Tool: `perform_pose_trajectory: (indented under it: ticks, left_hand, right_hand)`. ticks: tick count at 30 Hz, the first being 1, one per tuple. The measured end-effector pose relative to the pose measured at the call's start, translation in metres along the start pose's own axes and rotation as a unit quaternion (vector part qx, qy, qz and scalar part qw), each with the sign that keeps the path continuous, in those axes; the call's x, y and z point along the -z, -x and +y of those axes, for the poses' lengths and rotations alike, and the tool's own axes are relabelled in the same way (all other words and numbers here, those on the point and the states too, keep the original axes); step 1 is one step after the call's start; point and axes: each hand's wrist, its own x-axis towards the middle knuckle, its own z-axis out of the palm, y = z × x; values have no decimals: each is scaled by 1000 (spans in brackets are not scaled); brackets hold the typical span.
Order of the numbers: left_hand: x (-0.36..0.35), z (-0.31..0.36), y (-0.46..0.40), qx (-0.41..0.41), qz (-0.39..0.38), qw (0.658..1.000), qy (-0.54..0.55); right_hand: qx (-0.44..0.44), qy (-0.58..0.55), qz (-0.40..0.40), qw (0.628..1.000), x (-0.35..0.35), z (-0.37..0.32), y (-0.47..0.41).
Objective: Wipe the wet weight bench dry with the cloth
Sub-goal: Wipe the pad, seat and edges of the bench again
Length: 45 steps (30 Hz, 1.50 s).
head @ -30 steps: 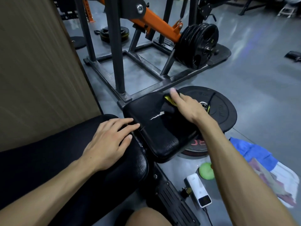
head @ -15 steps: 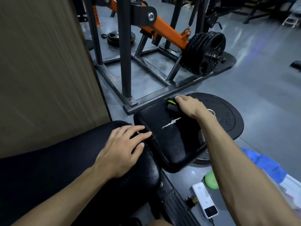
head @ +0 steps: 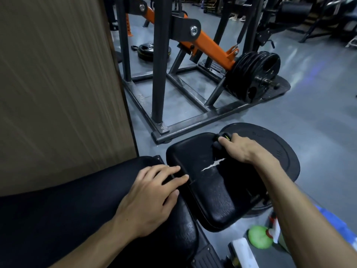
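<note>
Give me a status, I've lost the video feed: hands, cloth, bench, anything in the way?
Left hand flat on back pad, empty. Right hand pressing dark cloth on seat pad, far edge. Pad torn mid-surface. Nothing blocking.

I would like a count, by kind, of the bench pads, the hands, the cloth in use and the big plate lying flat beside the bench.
Bench pads: 2, the seat pad and the back pad
Hands: 2, left hand and right hand
Dark cloth under the right hand: 1
Flat weight plate on the floor: 1
Total: 6
</note>
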Motion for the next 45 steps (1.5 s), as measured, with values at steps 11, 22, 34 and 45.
perform_pose_trajectory:
  ticks: [11,22,34,45]
  left_hand:
    - [2,-1,-1,-5,4,1000,13]
    - [13,5,0,1,-52,998,-28]
    - [87,-23,62,-72,-83,993,-42]
    - [80,-115,140,70,28,996,-37]
  right_hand:
    - [181,176,-10,968,-20,-129,-21]
    - [349,148,51,924,-62,-147,56]
    - [372,39,155,914,-63,-114,102]
    - [127,-487,151,851,24,-90,140]
